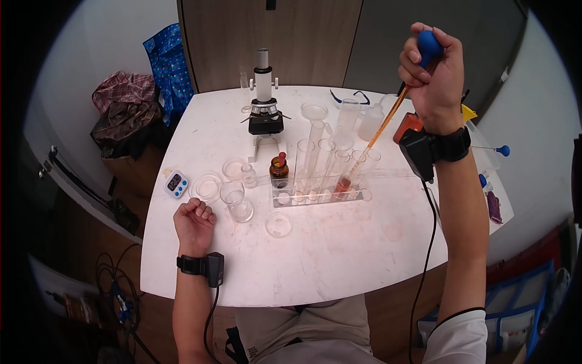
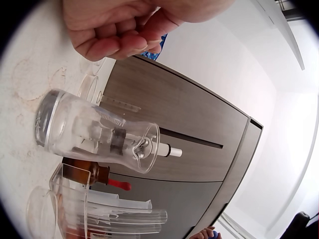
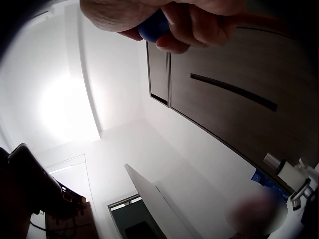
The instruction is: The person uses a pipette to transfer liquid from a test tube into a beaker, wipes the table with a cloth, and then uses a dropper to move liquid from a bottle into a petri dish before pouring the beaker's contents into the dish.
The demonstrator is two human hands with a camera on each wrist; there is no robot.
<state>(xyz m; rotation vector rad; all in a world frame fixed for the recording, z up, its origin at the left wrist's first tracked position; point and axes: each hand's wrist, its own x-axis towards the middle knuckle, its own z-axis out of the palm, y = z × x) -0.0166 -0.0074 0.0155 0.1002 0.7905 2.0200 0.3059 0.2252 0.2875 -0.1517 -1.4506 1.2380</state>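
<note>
Left hand [image 1: 195,225] first: fingers loosely curled, holding nothing, near a glass beaker [image 1: 240,210] on the table [image 1: 339,261]. That beaker looks smooth, likely slippery and breakable; its narrowed waist should give the surest hold. Next comes a brown bottle [image 1: 279,174] with a red top, then a clear rack [image 1: 321,202] of upright tubes, one holding reddish liquid [image 1: 342,185]. From that tube a slender pipette [image 1: 386,122], amber along its length, slants up to the right; whether its tip is inside, I can't tell. It should be light, stiff and brittle, best steadied just below the soft blue bulb [image 1: 430,45], which the right hand [image 1: 444,85] grips.
</note>
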